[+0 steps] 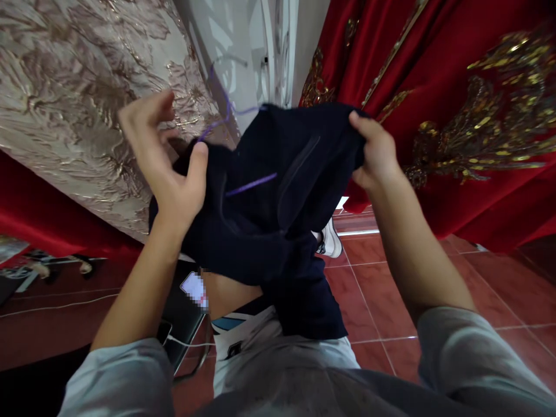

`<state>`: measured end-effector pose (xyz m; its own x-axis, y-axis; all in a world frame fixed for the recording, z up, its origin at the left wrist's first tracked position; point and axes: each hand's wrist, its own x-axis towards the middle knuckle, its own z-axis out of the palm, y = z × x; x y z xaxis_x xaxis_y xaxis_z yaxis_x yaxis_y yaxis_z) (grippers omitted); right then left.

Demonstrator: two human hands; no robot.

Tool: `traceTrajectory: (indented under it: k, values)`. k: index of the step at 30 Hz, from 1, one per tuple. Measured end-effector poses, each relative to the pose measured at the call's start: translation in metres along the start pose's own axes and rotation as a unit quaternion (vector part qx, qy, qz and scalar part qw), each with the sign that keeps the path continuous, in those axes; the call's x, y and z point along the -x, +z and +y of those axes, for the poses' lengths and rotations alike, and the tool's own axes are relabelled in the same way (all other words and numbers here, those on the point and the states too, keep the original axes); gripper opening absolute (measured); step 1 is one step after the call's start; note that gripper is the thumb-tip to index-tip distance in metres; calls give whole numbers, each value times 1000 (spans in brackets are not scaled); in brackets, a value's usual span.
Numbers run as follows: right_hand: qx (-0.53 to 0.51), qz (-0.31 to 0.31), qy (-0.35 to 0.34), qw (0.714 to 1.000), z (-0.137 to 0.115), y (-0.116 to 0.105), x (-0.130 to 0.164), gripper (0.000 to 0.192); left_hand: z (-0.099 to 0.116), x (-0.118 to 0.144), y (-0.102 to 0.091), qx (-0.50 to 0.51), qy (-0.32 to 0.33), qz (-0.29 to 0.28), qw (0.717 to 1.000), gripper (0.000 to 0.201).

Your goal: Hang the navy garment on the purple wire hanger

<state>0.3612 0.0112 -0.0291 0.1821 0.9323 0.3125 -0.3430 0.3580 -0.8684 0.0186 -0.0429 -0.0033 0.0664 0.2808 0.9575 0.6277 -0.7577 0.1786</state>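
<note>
A dark navy garment (269,220) hangs in front of me, held up between both hands. A purple drawstring (249,185) runs across its front, and another length of it loops above its top edge. My left hand (167,168) pinches the garment's left top edge between thumb and palm, with its fingers raised and spread. My right hand (376,153) grips the right top corner with its fingers curled over the cloth. The garment's lower part drapes down over my lap.
A pale floral brocade fabric (73,98) hangs at the left. Red cloth with gold embroidery (469,110) hangs at the right. Between them stands a white door (256,52). The floor is red tile (391,289). A white shoe (332,240) and a phone on a cable (193,289) lie below.
</note>
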Motion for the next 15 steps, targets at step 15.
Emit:
traceTrajectory:
  k: [15]
  values:
    - [69, 167, -138, 974, 1, -43, 81, 22, 67, 115, 41, -81, -188, -280, 938, 36]
